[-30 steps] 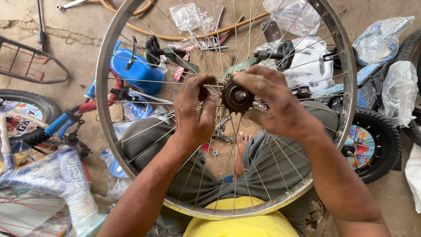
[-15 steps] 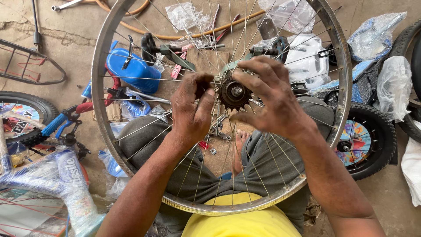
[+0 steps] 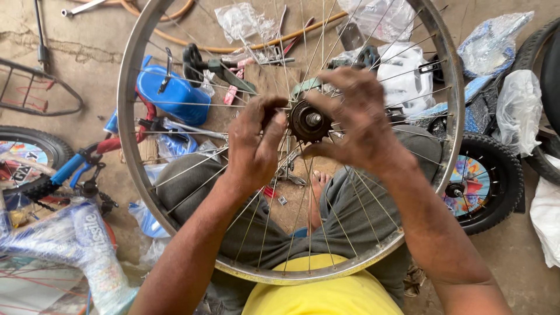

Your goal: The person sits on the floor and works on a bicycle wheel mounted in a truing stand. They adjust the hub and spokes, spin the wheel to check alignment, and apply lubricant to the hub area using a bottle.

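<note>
- Wheel (image 3: 135, 146) fills the frame's centre, its rim stiff, its spokes thin and bendable.
- Left hand (image 3: 254, 146) and right hand (image 3: 356, 125) curl fingers around the greasy sprocket (image 3: 307, 121) — the firm grip point, likely slippery.

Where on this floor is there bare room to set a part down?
Bare concrete shows at upper left, between the wire rack and the wheel rim, and at lower right beside the small tyre. Crowded behind the sprocket: blue seat, plastic bags, tools.

Single head view, steeply downward, close (perhaps lap height) over the wheel (image 3: 290, 143).
</note>
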